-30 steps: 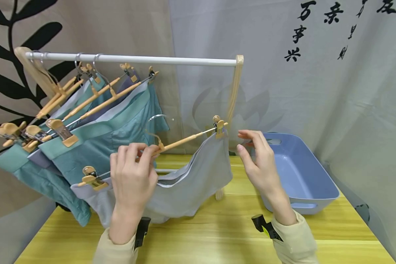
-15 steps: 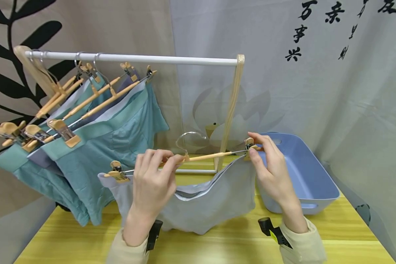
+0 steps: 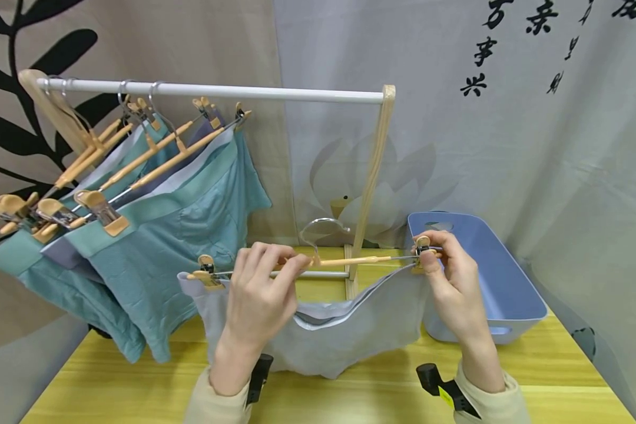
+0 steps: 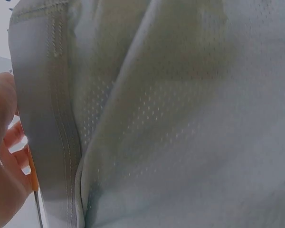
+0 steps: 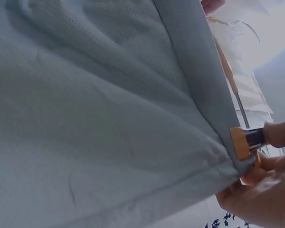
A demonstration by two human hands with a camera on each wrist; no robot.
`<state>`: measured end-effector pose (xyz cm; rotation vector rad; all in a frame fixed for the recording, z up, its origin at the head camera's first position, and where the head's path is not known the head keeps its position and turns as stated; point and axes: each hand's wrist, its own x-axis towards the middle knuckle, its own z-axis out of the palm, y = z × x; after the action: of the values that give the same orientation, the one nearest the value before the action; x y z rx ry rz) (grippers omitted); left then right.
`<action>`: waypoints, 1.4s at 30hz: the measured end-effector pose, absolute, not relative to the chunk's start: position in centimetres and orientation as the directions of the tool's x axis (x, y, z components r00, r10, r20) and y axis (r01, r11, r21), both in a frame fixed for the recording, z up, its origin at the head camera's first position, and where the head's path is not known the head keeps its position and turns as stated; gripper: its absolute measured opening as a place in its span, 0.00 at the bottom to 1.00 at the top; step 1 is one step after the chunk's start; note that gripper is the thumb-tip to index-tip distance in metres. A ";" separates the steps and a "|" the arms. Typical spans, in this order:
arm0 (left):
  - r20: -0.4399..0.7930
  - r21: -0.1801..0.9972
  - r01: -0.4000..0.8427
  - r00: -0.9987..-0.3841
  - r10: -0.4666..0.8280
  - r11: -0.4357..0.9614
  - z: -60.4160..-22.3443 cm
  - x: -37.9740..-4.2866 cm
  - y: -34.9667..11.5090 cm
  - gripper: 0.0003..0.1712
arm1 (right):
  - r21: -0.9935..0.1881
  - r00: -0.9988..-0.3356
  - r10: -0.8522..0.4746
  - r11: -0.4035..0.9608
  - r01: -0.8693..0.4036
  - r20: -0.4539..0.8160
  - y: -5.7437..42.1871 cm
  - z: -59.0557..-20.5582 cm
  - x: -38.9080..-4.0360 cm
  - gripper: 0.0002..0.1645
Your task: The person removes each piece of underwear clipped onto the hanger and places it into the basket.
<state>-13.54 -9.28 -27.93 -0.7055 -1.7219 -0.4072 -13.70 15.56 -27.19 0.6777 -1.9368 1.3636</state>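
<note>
My left hand (image 3: 262, 294) grips the bar of a clip hanger (image 3: 355, 260) just left of its metal hook. Grey underpants (image 3: 350, 341) hang from the hanger, their waistband (image 5: 199, 71) held by a clip at each end. The left clip (image 3: 206, 272) bites the waistband corner. At the other end my right hand (image 3: 456, 282) pinches the right clip (image 5: 241, 142) between thumb and fingers, and the waistband corner is still in it. Grey mesh cloth (image 4: 147, 114) fills most of the left wrist view, with the left hand's fingers at its edge.
A rack with a white rail (image 3: 217, 91) stands behind, several hangers with teal and purple underpants (image 3: 191, 200) at its left end. A wooden post (image 3: 373, 171) holds the rail's right end. A blue basket (image 3: 509, 282) stands at the right on the wooden table (image 3: 360, 400).
Both hands and the hanger with the grey underpants have moved right and lower. The right hand, apart from the hanger a second ago, has taken hold of its right clip.
</note>
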 end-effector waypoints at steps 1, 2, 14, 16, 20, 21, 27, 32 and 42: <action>0.959 -0.103 0.642 -0.139 0.248 0.760 -28.0 -13.5 -9.2 0.10 | -0.612 -0.648 -0.027 0.303 -0.731 0.761 15.6 -27.2 -13.6 0.10; 0.959 -0.114 0.636 -0.131 0.252 0.763 -28.0 -13.6 -9.2 0.09 | -0.618 -0.649 -0.019 0.282 -0.733 0.761 15.6 -27.3 -13.6 0.09; 0.961 -0.174 0.594 -0.073 0.268 0.785 -28.1 -13.5 -9.1 0.12 | -0.685 -0.684 0.034 0.024 -0.728 0.729 15.5 -27.5 -13.1 0.10; 0.959 -0.177 0.593 -0.074 0.272 0.785 -28.1 -13.4 -9.1 0.11 | -0.705 -0.705 0.038 -0.016 -0.709 0.708 15.6 -27.5 -12.9 0.10; 0.957 -0.182 0.594 -0.077 0.280 0.784 -27.9 -13.2 -9.1 0.10 | -0.723 -0.730 0.053 -0.104 -0.683 0.682 15.7 -27.5 -12.6 0.10; 0.957 -0.183 0.595 -0.076 0.281 0.783 -27.9 -13.2 -9.1 0.10 | -0.723 -0.732 0.058 -0.121 -0.680 0.679 15.7 -27.4 -12.5 0.09; 0.954 -0.192 0.599 -0.073 0.291 0.778 -27.8 -13.0 -9.1 0.10 | -0.748 -0.759 0.118 -0.128 -0.651 0.640 15.7 -27.0 -12.0 0.09; 0.952 -0.205 0.600 -0.062 0.300 0.773 -27.7 -12.9 -9.0 0.12 | -0.764 -0.773 0.139 -0.122 -0.633 0.618 15.7 -26.6 -11.6 0.08; 0.950 -0.238 0.593 -0.023 0.312 0.769 -27.3 -12.7 -8.4 0.18 | -0.724 -0.749 0.138 -0.191 -0.663 0.648 16.3 -26.7 -11.4 0.06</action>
<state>-12.68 -8.41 -27.27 -0.7367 -1.6235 -0.2598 -11.43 16.27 -26.71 0.6136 -1.5490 1.9848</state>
